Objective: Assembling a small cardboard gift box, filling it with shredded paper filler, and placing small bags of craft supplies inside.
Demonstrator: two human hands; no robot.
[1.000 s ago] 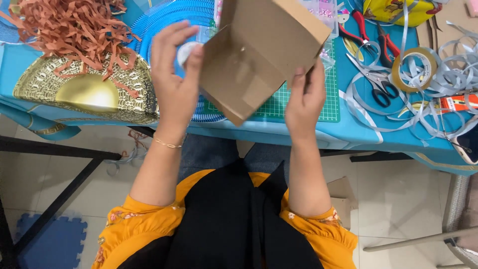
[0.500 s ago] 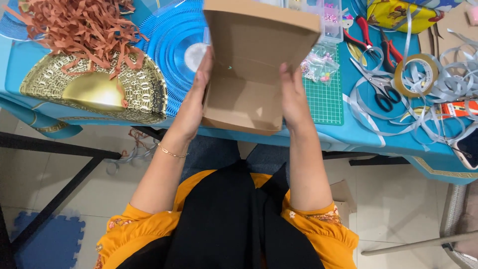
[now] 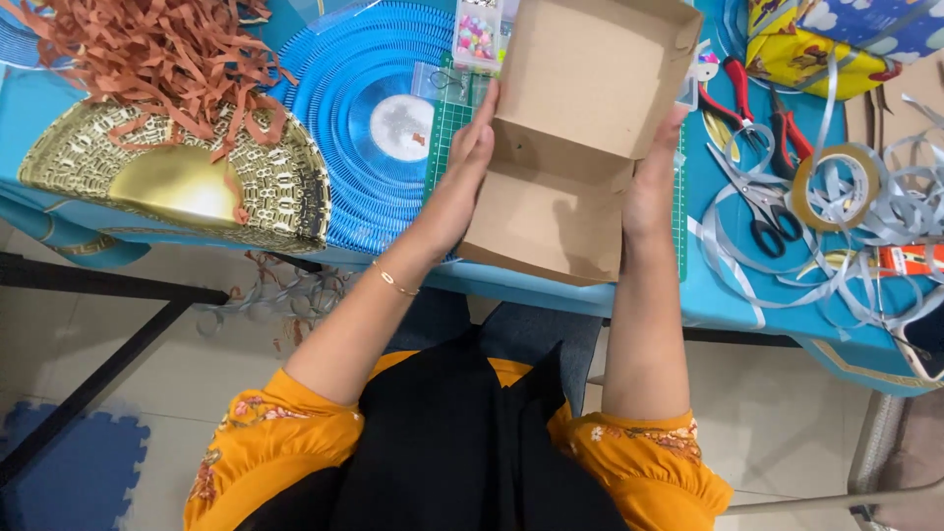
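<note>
head view looks down on an open brown cardboard box with a hinged lid (image 3: 580, 147), held between both hands over the near edge of a table covered in a turquoise cloth (image 3: 708, 285). left hand (image 3: 462, 187) lies flat against the box's left side, fingers straight and close together, palm pressed to the cardboard, so it is open and bracing rather than curled round anything. right hand (image 3: 651, 182) presses the right side the same way, fingers stretched up along the wall near the fold between lid and base. box lies tilted, its hollow tray towards the far side and its flap towards the person, partly over a green cutting mat (image 3: 447, 128). left of it rests a round blue pleated paper disc (image 3: 374, 108), then a gold embossed tray (image 3: 197, 182) under a heap of shredded brown paper strips (image 3: 147, 54). just beyond the box's far left corner sits a clear compartment case of coloured beads (image 3: 476, 37). right of the box lie black-handled scissors (image 3: 767, 211), red-handled pliers (image 3: 737, 88), a roll of tan tape (image 3: 836, 182) and loose grey ribbon (image 3: 885, 221).
</note>
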